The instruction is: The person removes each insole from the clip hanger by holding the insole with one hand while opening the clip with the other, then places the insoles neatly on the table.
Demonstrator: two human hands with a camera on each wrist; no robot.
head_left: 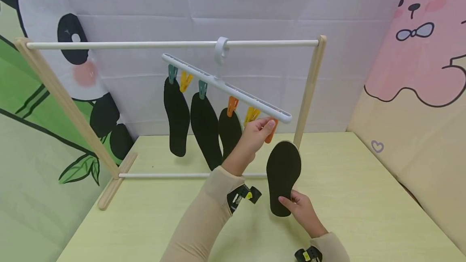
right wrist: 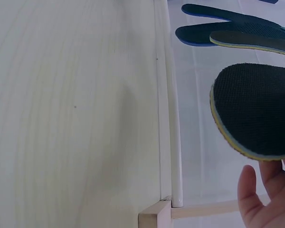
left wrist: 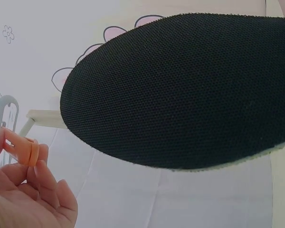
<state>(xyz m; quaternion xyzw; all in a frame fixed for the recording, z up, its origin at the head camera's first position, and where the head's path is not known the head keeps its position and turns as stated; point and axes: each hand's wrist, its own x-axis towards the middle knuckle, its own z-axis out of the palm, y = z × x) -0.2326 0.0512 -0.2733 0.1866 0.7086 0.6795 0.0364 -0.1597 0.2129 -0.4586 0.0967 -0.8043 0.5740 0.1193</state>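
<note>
My left hand [head_left: 253, 138] pinches an orange clothespin [left wrist: 24, 148] at the right end of a white clip hanger [head_left: 225, 87]. Below and to the right, my right hand [head_left: 302, 210] holds a black shoe insole [head_left: 284, 173] upright by its lower end, thumb on the dark face. The insole's wide end is beneath the orange clothespin and apart from it. In the right wrist view the insole [right wrist: 256, 111] shows a pale yellow and blue edge. Three more black insoles hang from clips: one at the left [head_left: 177, 116], one beside it [head_left: 205, 128], and one partly behind my left forearm [head_left: 229, 128].
The hanger hooks over the white top bar [head_left: 145, 45] of a wooden rack [head_left: 65, 100] standing on a pale wood table [head_left: 364, 197]. A yellow clip [head_left: 185, 81] and another yellow clip [head_left: 251, 114] hang on the hanger. A printed cloth [head_left: 255, 7] stands behind.
</note>
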